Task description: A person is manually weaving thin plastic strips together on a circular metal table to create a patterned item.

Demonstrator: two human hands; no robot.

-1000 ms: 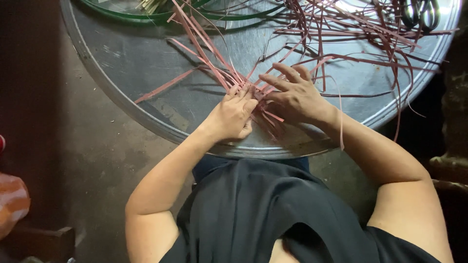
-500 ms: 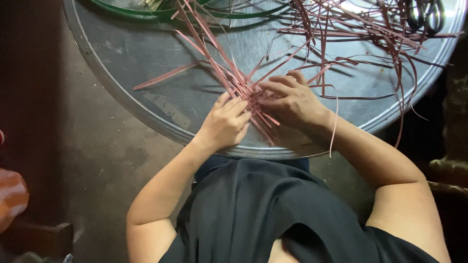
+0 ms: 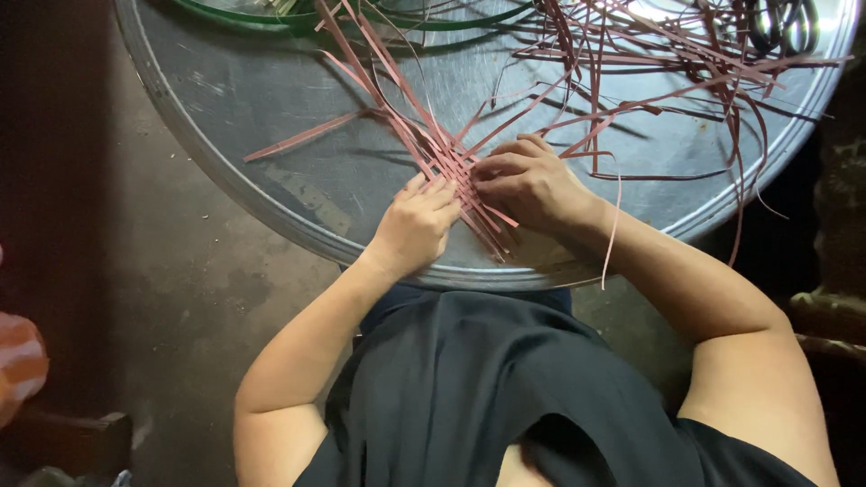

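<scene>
A patch of interwoven pink-red flat strips (image 3: 456,171) lies near the front edge of a large round metal tray (image 3: 298,194). My left hand (image 3: 417,224) presses its fingers down on the left side of the woven patch. On the patch's right side, my right hand (image 3: 528,180) has its fingers curled and pinched on strips. Long loose ends of the strips (image 3: 379,68) fan out to the far left and to the right across the tray.
A tangle of loose pink-red strips (image 3: 667,63) covers the tray's far right. A green-rimmed round basin (image 3: 361,13) sits at the tray's far edge. A dark looped object (image 3: 783,25) lies at top right. Bare concrete floor (image 3: 162,298) lies left; an orange-striped thing (image 3: 18,361) is at the left edge.
Both hands have stayed on the woven patch. My right hand's fingers have curled in from spread to pinching, and the strips have shifted slightly.
</scene>
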